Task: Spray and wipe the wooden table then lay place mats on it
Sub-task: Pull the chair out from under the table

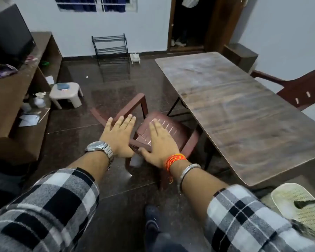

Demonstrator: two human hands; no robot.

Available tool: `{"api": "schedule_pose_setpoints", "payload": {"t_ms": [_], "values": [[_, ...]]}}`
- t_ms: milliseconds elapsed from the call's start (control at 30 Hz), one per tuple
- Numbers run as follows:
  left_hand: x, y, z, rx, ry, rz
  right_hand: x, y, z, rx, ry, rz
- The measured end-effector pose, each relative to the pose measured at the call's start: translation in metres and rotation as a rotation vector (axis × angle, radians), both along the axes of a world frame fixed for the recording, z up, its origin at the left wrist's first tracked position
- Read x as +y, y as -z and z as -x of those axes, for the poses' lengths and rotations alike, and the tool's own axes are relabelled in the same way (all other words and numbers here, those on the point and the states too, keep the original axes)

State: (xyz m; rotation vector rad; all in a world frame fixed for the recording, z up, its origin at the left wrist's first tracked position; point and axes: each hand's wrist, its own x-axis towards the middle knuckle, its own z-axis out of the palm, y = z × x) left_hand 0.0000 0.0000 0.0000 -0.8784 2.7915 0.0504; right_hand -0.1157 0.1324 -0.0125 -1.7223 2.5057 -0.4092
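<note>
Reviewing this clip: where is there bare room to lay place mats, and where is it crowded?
The wooden table top is bare from end to end, bordered by the chair on its near-left side and another chair on its far side. The cabinet top at left is cluttered. Both hands, left hand and right hand, are empty.

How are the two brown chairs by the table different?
The near chair stands on the table's left side and shows nearly whole, seat and armrests; the far chair on the right side shows only partly, behind the table's edge. Both open hands, left hand and right hand, hover over the near chair; none are near the far chair. Both look like reddish-brown plastic with slots.
</note>
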Motion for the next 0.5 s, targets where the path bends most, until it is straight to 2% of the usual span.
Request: {"api": "schedule_pose_setpoints", "payload": {"t_ms": [133,267,500], "values": [[-0.053,0.024,-0.003,-0.137,0.028,0.055,-0.06,0.029,-0.015,-0.04,-0.038,-0.126],[-0.104,0.048,0.002,-0.293,0.06,0.039,-0.114,0.05,-0.007,-0.086,0.014,-0.235],[-0.157,0.088,0.013,-0.168,0.175,-0.027,-0.157,0.068,-0.01,-0.203,0.1,-0.377]]}}
